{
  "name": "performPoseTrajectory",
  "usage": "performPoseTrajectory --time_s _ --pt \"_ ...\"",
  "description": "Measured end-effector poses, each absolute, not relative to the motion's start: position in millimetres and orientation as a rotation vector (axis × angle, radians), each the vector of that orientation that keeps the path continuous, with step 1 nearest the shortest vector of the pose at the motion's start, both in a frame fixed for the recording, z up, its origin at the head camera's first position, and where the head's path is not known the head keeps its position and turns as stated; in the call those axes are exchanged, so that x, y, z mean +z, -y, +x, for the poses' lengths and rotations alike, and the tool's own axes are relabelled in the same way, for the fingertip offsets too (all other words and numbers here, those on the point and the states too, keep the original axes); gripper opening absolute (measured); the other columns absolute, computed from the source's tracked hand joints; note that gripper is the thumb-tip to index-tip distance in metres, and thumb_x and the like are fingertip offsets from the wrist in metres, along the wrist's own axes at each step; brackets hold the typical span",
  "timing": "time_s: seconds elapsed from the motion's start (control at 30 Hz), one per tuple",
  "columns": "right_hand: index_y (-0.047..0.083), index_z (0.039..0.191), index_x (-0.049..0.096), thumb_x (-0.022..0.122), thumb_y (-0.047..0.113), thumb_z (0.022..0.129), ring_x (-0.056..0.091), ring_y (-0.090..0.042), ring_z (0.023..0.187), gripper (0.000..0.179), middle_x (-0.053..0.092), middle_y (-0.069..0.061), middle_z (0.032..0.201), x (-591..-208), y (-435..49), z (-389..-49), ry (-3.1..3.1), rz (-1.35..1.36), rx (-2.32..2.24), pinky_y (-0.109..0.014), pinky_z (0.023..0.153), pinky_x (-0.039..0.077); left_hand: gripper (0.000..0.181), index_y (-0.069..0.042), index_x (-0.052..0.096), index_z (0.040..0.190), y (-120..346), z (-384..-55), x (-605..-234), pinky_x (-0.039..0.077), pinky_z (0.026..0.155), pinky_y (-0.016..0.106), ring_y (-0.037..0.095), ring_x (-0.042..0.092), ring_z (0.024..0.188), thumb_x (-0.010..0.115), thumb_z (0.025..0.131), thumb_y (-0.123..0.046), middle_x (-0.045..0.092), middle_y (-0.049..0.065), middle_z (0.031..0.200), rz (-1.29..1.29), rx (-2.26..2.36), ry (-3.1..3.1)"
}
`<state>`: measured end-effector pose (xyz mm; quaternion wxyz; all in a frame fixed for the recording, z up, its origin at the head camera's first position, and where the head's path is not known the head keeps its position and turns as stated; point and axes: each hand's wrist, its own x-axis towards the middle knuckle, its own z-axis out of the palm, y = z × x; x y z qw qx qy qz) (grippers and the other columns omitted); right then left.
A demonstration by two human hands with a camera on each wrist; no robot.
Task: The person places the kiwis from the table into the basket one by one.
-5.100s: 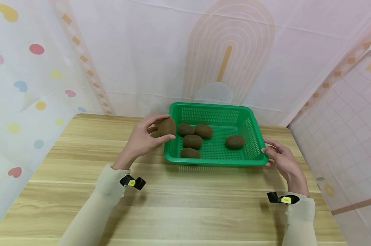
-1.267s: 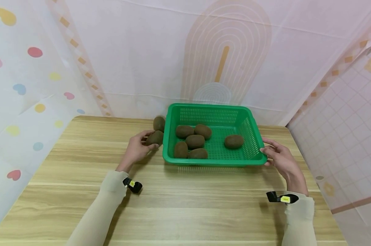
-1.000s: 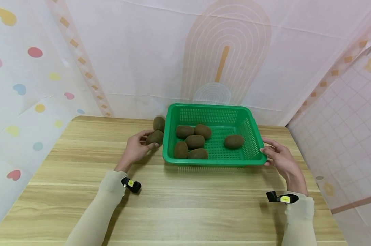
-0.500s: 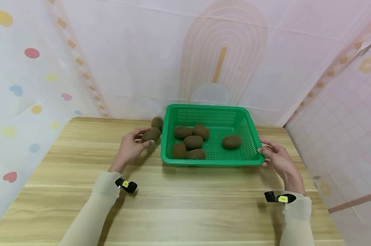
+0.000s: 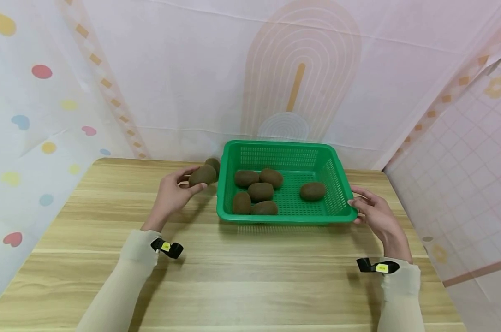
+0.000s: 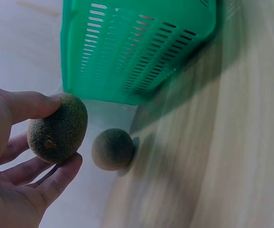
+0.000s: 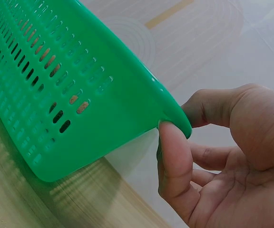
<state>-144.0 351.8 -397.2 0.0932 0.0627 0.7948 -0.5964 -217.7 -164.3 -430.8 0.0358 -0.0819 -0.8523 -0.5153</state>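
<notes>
My left hand pinches a brown kiwi between thumb and fingers, just left of the basket. In the left wrist view this kiwi is clear of the tabletop. A second kiwi rests on the table behind it, beside the basket's end wall, and is partly hidden in the head view. The green plastic basket has slotted walls and holds several kiwis, mostly grouped on its left, with one kiwi lying apart on the right. My right hand pinches the basket's right rim near the front corner.
Everything stands on a light wood-grain table. A patterned cloth wall rises right behind the basket, with further cloth walls on the left and right. Each wrist wears a small black camera mount.
One kiwi left of the basket went into its front left corner. My left hand then gripped another kiwi and raised it up and leftward. The right hand has stayed on the rim.
</notes>
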Motion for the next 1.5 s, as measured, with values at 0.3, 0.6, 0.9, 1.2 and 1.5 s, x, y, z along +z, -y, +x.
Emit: performPoseTrajectory --time_s 0.3,0.6,0.9,1.2,1.5 --pt "0.004 0.158 0.036 0.053 0.015 0.106 0.064 -0.006 0.081 0.056 0.068 0.011 0.102 -396.0 -351.1 -143.0 -2.364 0.195 -1.763 -0.023 0.065 0.057 0.057 -0.014 0.061 0.143 160.2 -213.3 -416.1 0.057 0.093 0.023 0.03 0.06 0.128 0.081 0.091 -0.028 0.06 0.01 0.145 -0.287 -1.598 2.569" --pt "0.004 0.158 0.035 0.055 0.017 0.106 0.064 -0.005 0.081 0.057 0.068 0.011 0.102 -396.9 -351.6 -142.8 -2.369 0.197 -1.765 -0.023 0.065 0.057 0.057 -0.015 0.062 0.142 152.8 -212.2 -404.2 0.055 0.103 0.047 0.028 0.06 0.128 0.082 0.09 -0.026 0.061 0.007 0.145 -0.298 -1.628 2.53" --pt "0.004 0.158 0.035 0.054 0.017 0.106 0.064 -0.005 0.082 0.057 0.068 0.012 0.102 -397.3 -352.2 -142.3 -2.371 0.185 -1.76 -0.024 0.065 0.057 0.056 -0.016 0.063 0.141 141.9 -212.1 -393.2 0.056 0.103 0.047 0.028 0.062 0.126 0.082 0.089 -0.025 0.062 0.007 0.143 -0.366 -1.632 2.51" --pt "0.003 0.159 0.034 0.054 0.018 0.107 0.064 -0.005 0.081 0.057 0.068 0.012 0.102 -397.3 -351.8 -142.2 -2.366 0.181 -1.761 -0.024 0.065 0.057 0.054 -0.018 0.064 0.14 129.9 -213.9 -382.6 0.056 0.103 0.046 0.025 0.062 0.124 0.082 0.089 -0.024 0.063 0.006 0.142 -0.426 -1.662 2.504" --pt "0.003 0.158 0.034 0.054 0.016 0.106 0.064 -0.005 0.08 0.058 0.069 0.011 0.101 -396.0 -351.7 -142.6 -2.35 0.187 -1.781 -0.023 0.064 0.057 0.052 -0.021 0.064 0.139 113.7 -214.4 -369.9 0.056 0.103 0.046 0.023 0.064 0.121 0.082 0.09 -0.021 0.063 0.004 0.141 -0.493 -1.68 2.504"
